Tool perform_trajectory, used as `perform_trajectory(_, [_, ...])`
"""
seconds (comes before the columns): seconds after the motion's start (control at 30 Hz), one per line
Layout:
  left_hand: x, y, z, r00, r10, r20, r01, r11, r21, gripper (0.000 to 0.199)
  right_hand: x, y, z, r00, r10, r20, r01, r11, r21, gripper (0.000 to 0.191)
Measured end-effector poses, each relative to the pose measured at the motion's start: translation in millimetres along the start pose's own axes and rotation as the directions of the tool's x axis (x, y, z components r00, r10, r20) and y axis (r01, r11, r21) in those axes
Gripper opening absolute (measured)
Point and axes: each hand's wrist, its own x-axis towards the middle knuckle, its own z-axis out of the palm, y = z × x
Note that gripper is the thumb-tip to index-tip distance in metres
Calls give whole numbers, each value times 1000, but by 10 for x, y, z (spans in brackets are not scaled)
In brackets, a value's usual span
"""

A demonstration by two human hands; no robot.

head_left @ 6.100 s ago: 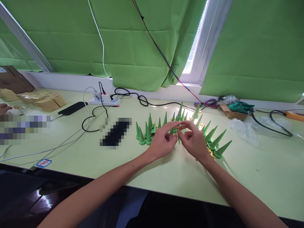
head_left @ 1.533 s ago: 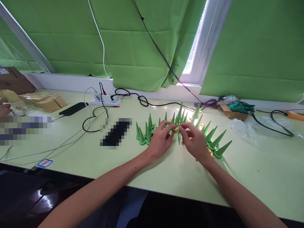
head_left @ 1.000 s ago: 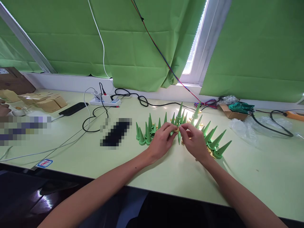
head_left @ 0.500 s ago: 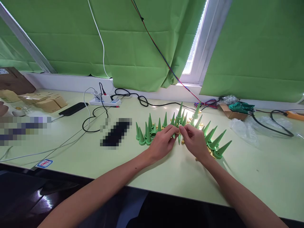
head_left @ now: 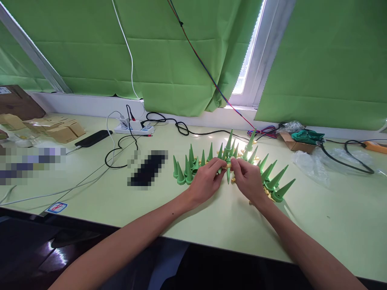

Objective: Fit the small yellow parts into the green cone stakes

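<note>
My left hand [head_left: 208, 177] is closed in a pinch around a green cone [head_left: 219, 170], mostly hidden by the fingers. My right hand [head_left: 249, 177] pinches a small tan peg [head_left: 229, 165], which bridges the gap between the two sets of fingertips. Whether the peg sits inside the cone I cannot tell. Several green cones [head_left: 180, 175] stand upright to the left of my hands. On the right, more cones [head_left: 278, 178] lean over among small tan pieces [head_left: 268, 193]. A narrow green tip [head_left: 228, 176] points down just below the peg.
A power strip [head_left: 134, 128] with plugged cables lies at the back. Left of it are a dark phone-like slab [head_left: 93, 139] and cardboard boxes [head_left: 65, 131]. At right are a small open carton [head_left: 298, 141], clear plastic bags [head_left: 311, 165] and a black cable [head_left: 347, 161].
The tan peg now shows between my fingertips, where it was mostly covered before. My right fingertips have shifted slightly right; both arms are otherwise nearly still.
</note>
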Motion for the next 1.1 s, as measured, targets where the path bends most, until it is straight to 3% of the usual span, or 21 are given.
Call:
perform_trajectory(0.17, [-3,-1,0,1000,-28,-11,28,1000,2,10,-20,9,0,997,55,56,-61,992,112,32])
perform_trajectory(0.37, [4,7,-10,999,-43,15,43,999,-6,10,-41,44,31,990,28,142,-55,980,190,23])
perform_trajectory(0.93, [-14,-6,8,999,-15,40,14,999,30,12,-1,19,23,999,1,46,-2,1000,28,49])
perform_trajectory(1.1, [-8,-11,11,1000,-11,4,11,999,46,14,-9,12,20,998,15,63,-17,999,39,43])
